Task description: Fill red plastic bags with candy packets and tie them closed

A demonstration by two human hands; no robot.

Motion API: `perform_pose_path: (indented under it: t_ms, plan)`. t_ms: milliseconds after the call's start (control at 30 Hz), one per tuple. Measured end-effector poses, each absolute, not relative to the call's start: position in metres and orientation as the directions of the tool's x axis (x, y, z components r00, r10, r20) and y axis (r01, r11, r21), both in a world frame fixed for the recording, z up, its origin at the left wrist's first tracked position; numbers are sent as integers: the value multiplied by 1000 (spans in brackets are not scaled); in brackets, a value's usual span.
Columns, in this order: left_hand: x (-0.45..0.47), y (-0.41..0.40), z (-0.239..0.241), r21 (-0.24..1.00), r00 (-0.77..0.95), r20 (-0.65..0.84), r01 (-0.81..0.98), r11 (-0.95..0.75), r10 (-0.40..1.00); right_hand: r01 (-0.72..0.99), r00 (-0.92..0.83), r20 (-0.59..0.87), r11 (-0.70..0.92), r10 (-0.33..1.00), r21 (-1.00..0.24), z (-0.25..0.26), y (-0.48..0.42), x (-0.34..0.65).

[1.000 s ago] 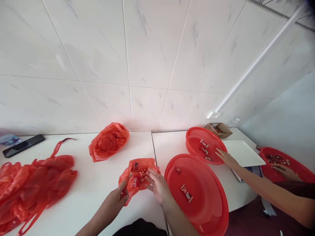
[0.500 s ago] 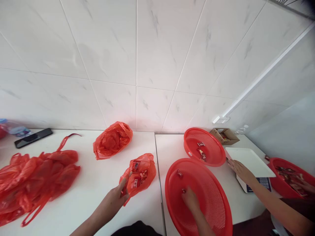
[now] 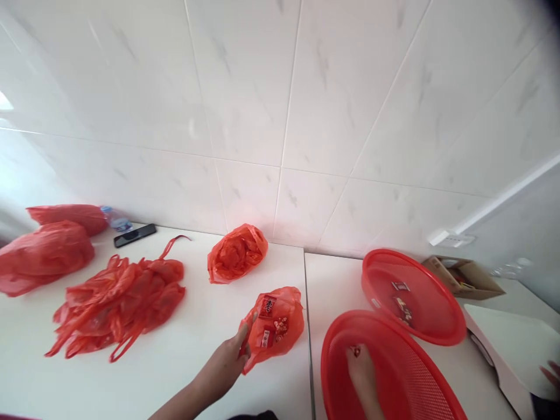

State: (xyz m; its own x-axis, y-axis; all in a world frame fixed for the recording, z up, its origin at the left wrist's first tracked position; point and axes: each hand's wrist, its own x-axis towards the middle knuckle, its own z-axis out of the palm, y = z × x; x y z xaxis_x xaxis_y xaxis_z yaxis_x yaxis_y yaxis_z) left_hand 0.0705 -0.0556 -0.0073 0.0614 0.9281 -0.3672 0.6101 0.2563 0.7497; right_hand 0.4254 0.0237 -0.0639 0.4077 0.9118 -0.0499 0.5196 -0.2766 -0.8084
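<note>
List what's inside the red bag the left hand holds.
In the red bag, held by the left hand, small wrapped packets show. Anything beneath them, or under the bag's edge, is covered.

Held bag (image 3: pixel 292 333): crinkled plastic; near basket (image 3: pixel 396 364): smooth plastic; tiles (image 3: pixel 245 87): glossy; box (image 3: pixel 480 289): cardboard.

You're working in what looks like a packing room: white tables (image 3: pixel 196 326) against a marbled tile wall (image 3: pixel 245 87), red plastic baskets (image 3: pixel 420 382) holding wrapped sweets (image 3: pixel 401 286), a heap of red carrier bags (image 3: pixel 131 297), and a cardboard box (image 3: pixel 481 289)
</note>
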Motion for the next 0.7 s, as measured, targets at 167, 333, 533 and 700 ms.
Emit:
perform_pose_path:
  t_ms: [167, 333, 533, 700]
  plan:
    - [66, -54, -23, 757, 87, -312, 625, 192, 946, 335, 284, -113, -209, 952, -919, -27, -4, 357]
    - [67, -55, -28, 772, 111, -283, 615, 158, 953, 134, -56, 14, 21, 998, -991, 19, -12, 264]
    - [64, -62, -19, 790, 100, -274, 590, 165, 956, 562, -55, 6, 36, 998, -826, -11, 12, 230]
    - [55, -66, -17, 784, 111, -287, 598, 167, 951, 759, 115, 440, 207, 891, -617, -31, 20, 257]
